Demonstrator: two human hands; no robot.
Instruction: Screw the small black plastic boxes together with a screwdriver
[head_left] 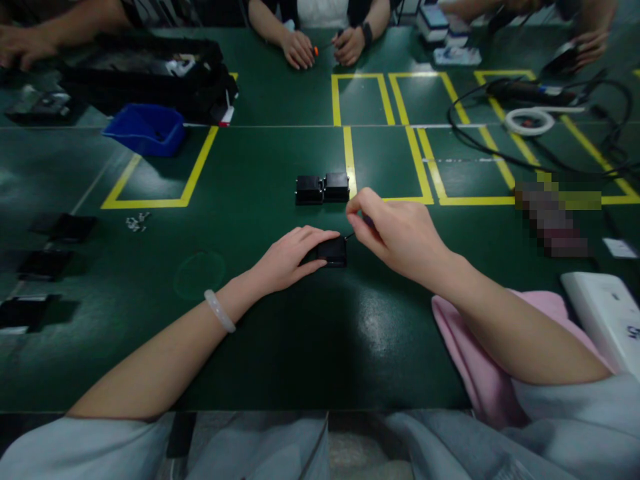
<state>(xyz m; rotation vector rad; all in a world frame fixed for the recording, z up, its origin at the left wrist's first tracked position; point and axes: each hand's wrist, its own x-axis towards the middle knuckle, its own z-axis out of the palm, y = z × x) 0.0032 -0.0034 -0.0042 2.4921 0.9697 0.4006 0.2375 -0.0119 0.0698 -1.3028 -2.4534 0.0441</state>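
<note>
Green matting crossed by yellow tape rectangles (160, 202) is covering the table (250, 313), and co-workers' hands (299, 50) are working along its far edge. Near the middle, the left hand (290, 257) is clamping a small black box (333, 252) flat, while the right hand (395, 233) is pinching a thin tool (349, 236) against the box's corner. Two more black boxes (323, 189) are sitting just beyond.

A blue bin (145, 128), white tape ring (529, 121) and pink cloth (465, 363) lie on the green table (260, 167).
</note>
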